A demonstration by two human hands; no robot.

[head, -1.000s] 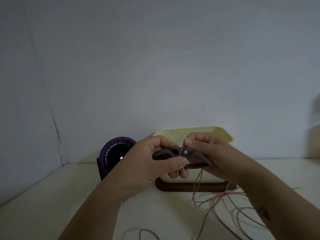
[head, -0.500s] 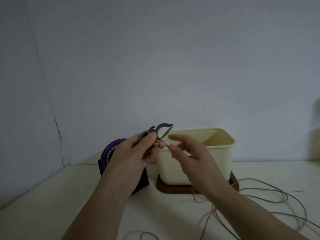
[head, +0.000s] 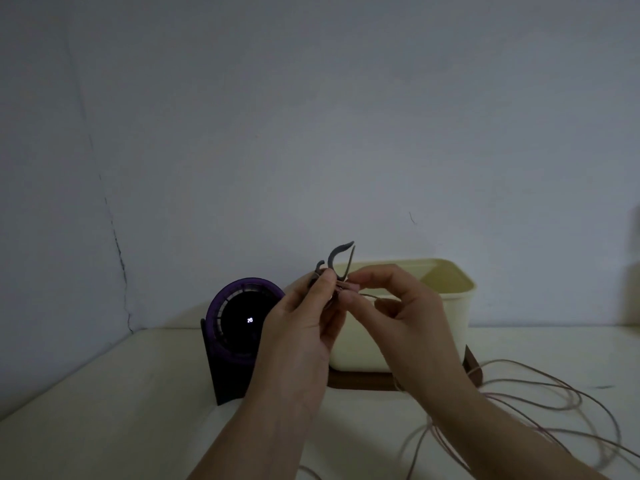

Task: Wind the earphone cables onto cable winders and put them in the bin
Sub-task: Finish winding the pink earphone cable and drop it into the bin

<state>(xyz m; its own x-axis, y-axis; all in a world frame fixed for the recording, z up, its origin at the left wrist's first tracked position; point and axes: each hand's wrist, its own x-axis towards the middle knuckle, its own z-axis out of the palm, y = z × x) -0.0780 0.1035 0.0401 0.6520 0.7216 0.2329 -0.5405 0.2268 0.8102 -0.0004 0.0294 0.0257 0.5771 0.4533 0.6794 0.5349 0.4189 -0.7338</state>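
Left grip (head: 304,327) pinches the grey cable winder (head: 337,254) upright in front of the cream bin (head: 446,306); right grip (head: 405,317) pinches the pink earphone cable (head: 369,295) just beside it, its loose loops lying on the desk (head: 121,410) at right

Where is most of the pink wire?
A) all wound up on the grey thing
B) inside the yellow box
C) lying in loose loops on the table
C: the cable sprawls in loose loops on the table beside the bin; only a little reaches the cable winder in the left hand.
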